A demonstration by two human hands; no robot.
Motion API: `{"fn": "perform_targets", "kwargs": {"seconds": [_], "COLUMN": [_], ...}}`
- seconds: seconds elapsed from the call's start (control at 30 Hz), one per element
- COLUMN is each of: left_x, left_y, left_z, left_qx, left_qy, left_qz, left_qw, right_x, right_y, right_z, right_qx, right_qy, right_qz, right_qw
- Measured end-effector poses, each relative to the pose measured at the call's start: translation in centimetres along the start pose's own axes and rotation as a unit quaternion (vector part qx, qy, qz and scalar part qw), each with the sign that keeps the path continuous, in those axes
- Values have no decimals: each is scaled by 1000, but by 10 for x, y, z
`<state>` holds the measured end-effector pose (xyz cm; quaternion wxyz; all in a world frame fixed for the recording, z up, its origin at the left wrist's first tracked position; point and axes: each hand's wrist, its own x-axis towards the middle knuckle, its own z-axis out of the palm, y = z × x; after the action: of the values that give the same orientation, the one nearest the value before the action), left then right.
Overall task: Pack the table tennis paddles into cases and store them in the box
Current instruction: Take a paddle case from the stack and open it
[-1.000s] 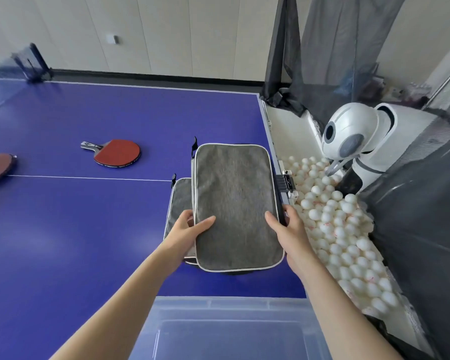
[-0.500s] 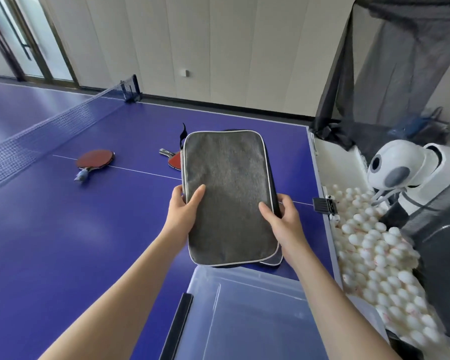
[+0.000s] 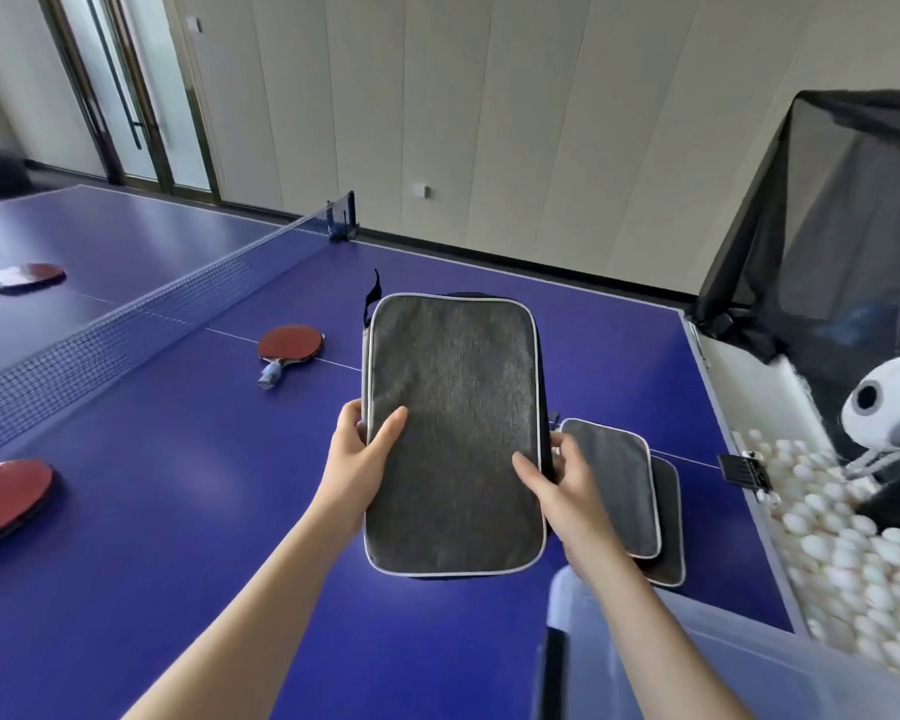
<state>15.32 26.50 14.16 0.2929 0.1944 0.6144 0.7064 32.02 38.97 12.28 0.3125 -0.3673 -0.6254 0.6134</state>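
One held case (image 3: 453, 433) sits pinched in each grip, left hand (image 3: 357, 449) and right hand (image 3: 567, 491); two stacked cases (image 3: 614, 485), three paddles (image 3: 289, 345) on the table (image 3: 178, 511).

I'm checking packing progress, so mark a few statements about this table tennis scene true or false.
1. The left hand and right hand both grip the grey case. True.
2. The grey case sits inside the clear box. False: it is held over the table, outside the box.
3. Three red paddles lie uncased on the table. True.
4. The white balls are spread across the table. False: they are heaped in the white tray at the table's end.
5. More cases lie stacked right of the held one. True.
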Motion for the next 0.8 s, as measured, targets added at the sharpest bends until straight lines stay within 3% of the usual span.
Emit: {"fn": "perform_targets", "kwargs": {"seconds": [0.23, 0.4, 0.8], "left_x": [54, 73, 64], "left_y": [9, 16, 13], "left_z": [-146, -230, -354], "left_qx": [0, 2, 37], "left_qy": [-47, -54, -87], "left_qz": [-21, -38, -32], "left_qw": [999, 998, 995], "right_x": [-4, -15, -35], "right_y": [16, 19, 40], "right_z": [157, 242, 324], "right_qx": [-17, -19, -165], "right_qy": [59, 47, -67], "right_qz": [19, 47, 64], "right_qw": [998, 998, 982]}}
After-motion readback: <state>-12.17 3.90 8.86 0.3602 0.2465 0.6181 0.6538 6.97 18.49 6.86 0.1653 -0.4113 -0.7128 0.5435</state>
